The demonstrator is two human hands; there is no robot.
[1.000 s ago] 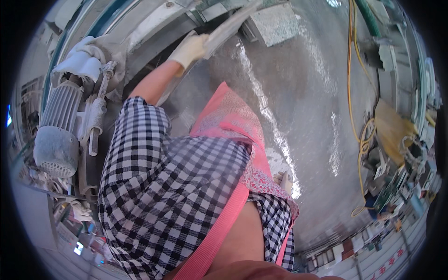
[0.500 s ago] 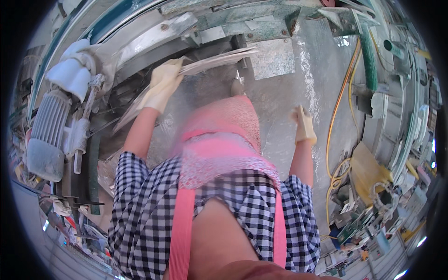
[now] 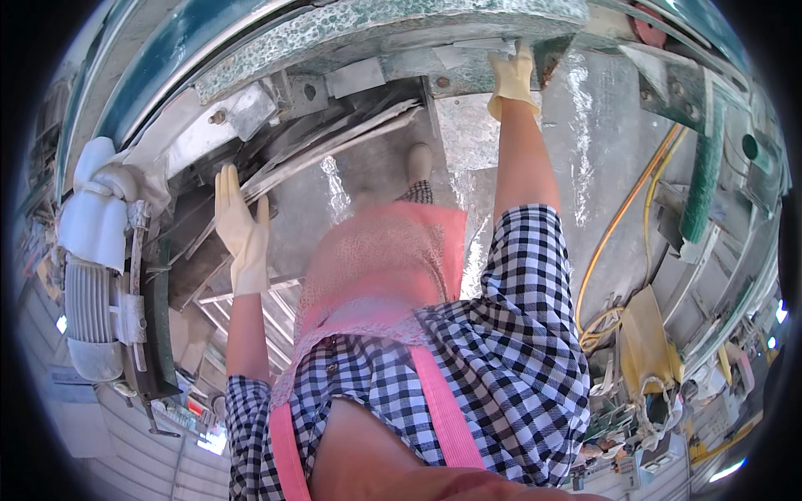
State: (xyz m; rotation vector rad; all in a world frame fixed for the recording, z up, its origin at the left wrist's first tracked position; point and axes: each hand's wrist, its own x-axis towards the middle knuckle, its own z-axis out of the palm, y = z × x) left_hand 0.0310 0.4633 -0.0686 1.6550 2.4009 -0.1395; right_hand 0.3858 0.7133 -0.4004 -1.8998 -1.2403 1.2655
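My left hand [image 3: 241, 230], in a pale yellow rubber glove, is raised with its fingers stretched out and the thumb apart. Nothing is in its grasp. Just to its right, long thin slats [image 3: 334, 149] lean in a loose bundle along the machine's underside; whether the hand touches them I cannot tell. My right hand [image 3: 513, 77], gloved the same way, reaches forward to the green speckled machine bed [image 3: 393, 32]. Its thumb and fingers are apart near the lower edge of the bed, and the fingertips are partly lost against it.
At the left stands a dusty ribbed motor [image 3: 89, 305] with a blue-white covered part [image 3: 104, 204] above it. Orange and yellow hoses [image 3: 614, 230] run over the wet grey floor [image 3: 576, 167]. A green pipe [image 3: 703, 188] hangs at the right, beyond a yellowish board [image 3: 645, 338].
My left hand has let go of the slats and drawn back toward me, opening. My right hand has swung forward from beside my body to the machine bed. My view has shifted closer to the machine.
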